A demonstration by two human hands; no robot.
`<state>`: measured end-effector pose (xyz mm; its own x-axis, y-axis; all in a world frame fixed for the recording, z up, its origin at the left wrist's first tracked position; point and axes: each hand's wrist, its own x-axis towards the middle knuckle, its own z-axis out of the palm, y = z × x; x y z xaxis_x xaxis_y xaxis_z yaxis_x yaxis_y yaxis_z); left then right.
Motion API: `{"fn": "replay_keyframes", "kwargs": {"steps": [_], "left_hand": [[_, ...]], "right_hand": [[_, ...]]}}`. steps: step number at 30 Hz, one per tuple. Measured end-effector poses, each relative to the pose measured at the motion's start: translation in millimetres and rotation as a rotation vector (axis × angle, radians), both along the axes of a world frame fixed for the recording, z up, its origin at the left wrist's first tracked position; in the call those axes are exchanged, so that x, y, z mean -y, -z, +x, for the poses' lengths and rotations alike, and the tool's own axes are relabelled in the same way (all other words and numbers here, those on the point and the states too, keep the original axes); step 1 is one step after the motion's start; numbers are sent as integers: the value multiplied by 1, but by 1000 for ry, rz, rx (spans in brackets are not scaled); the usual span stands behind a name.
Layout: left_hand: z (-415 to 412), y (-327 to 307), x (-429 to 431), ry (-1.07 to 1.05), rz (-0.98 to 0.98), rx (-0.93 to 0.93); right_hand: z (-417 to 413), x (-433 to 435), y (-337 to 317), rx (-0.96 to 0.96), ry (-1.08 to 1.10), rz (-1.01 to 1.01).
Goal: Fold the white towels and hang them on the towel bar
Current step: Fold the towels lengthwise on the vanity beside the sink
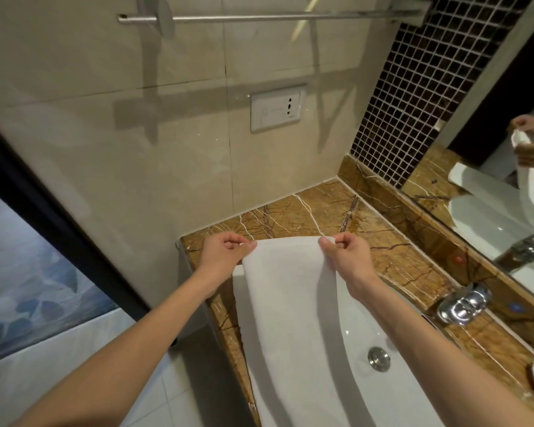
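White towel (287,303), pinched between left hand (225,252), right hand (346,257)

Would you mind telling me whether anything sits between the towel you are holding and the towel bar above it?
Nothing visible does. The white towel hangs from the left hand and right hand over the sink. Between it and the bare towel bar there is only open air in front of the wall, whose socket plate lies flat.

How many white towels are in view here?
1: a white towel held at its top corners by the left hand and right hand, hanging over the sink. The mirror repeats it.
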<state>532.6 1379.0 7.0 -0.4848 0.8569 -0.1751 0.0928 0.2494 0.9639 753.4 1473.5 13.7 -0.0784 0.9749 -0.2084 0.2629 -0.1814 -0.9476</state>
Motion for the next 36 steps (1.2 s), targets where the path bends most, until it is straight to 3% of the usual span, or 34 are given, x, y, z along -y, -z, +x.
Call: {"fn": "replay_keyframes", "kwargs": {"steps": [10, 19, 30, 36], "left_hand": [[-24, 40, -14, 33, -115, -265], [-34, 98, -46, 145, -278, -398], [-27, 144, -52, 58, -367, -393], [-18, 144, -60, -2, -321, -367]], "right_hand": [[-32, -20, 33, 11, -3, -229], [-57, -46, 94, 192, 2, -300], [-60, -48, 146, 512, 29, -168], [-59, -38, 158, 610, 22, -40]]}}
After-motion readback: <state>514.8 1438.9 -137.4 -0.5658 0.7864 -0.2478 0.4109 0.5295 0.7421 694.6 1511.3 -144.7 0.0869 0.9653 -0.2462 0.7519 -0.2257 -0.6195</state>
